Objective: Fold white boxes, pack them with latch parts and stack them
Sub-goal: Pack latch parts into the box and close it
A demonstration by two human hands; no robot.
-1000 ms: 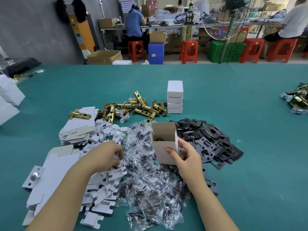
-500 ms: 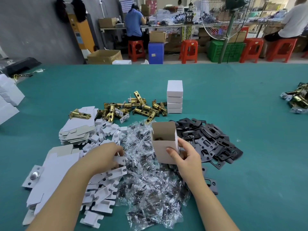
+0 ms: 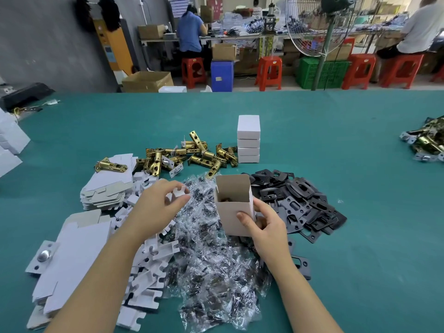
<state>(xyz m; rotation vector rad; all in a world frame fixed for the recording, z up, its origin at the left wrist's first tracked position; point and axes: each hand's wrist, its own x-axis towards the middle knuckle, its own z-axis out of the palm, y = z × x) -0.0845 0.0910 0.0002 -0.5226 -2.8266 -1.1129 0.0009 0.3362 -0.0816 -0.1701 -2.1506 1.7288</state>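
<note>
Open white box (image 3: 234,207) stands upright on the pile of bagged screws (image 3: 211,255), mouth up, something brassy visible inside; right hand (image 3: 266,227) grips its near corner, thumb on the front face and fingers curled round the side, presumably to steady it for loading. Left hand (image 3: 156,203) pinches a small white card insert (image 3: 179,191) between thumb and fingertips, raised just left of the box, likely next in. Brass latches (image 3: 192,156), black strike plates (image 3: 300,203), flat box blanks (image 3: 105,188) and four stacked finished boxes (image 3: 248,139) ring the work spot within reach.

matt cardboard box (image 3: 234,207), shiny brass latches (image 3: 192,153), glossy plastic bags (image 3: 211,260), matt black plates (image 3: 300,203)
</note>
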